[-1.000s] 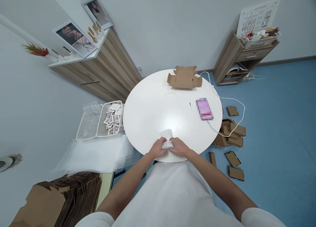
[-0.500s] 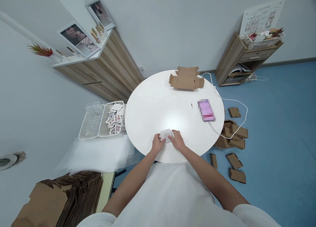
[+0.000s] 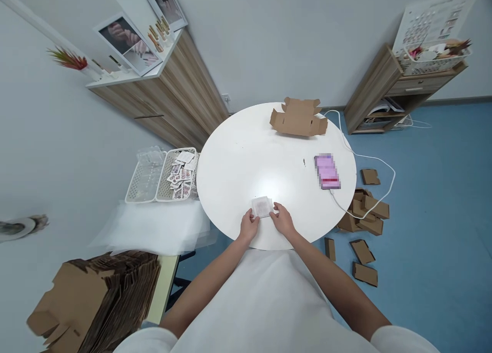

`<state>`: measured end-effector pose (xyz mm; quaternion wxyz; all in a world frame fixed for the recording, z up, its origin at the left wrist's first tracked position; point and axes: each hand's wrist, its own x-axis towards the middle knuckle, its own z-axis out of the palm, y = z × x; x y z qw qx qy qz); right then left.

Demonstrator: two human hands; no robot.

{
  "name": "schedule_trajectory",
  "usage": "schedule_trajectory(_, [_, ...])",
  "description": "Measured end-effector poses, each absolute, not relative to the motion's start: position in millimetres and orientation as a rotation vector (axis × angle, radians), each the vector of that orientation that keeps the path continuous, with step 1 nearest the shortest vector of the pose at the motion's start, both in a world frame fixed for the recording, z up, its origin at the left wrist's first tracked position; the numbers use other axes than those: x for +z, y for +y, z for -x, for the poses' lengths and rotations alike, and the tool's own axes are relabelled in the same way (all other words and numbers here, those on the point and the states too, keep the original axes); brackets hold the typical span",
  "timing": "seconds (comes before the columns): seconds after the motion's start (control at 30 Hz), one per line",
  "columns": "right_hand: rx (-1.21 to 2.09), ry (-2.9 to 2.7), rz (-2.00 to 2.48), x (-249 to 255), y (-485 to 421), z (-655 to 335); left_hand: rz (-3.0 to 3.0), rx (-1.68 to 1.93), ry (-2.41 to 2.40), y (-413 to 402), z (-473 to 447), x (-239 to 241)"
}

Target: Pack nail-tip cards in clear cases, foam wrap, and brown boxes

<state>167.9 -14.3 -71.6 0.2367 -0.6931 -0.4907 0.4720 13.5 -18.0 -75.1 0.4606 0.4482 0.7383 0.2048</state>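
Observation:
A small, flat packet in white translucent wrapping (image 3: 262,207) is at the near side of the round white table (image 3: 230,163). My left hand (image 3: 249,225) pinches its lower left corner, thumb toward the middle. On the other side, my right hand (image 3: 283,220) has its thumb and fingers closed on the right edge. What lies inside the wrapping shows only as a faint, pale shape. Farther back on the tabletop lies an unfolded brown cardboard box (image 3: 300,118).
A pixelated phone (image 3: 327,171) with a white cable (image 3: 378,158) lies at right. White baskets (image 3: 159,189), one holding printed cards (image 3: 180,176), and translucent sheets (image 3: 154,225) are at left. Flattened cardboard (image 3: 111,302) is stacked near left; small brown boxes (image 3: 365,209) lie on the floor.
My fingers have drawn back toward the packet's near edges, leaving more of its top uncovered. The head view has shifted slightly.

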Motion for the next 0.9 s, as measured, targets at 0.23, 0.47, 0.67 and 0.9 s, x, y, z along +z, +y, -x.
schedule_trajectory(0.23, [1.353,-1.403,1.897,-69.6,-8.7,-159.2,-1.153,0.496,1.79,-14.7,-10.4,-78.4])
schedule_trajectory(0.47, [1.396,-1.38,1.873,-61.9,-2.6,-133.1,-1.15,0.595,1.738,-9.6,11.2,-77.7])
schedule_trajectory(0.67, [1.413,-1.279,1.84,-64.3,12.2,-89.8,-1.107,0.58,1.732,10.4,51.5,-74.8])
schedule_trajectory(0.9, [1.43,-1.137,1.879,-61.9,30.6,-39.0,-1.084,0.653,1.658,29.1,100.2,-86.3])
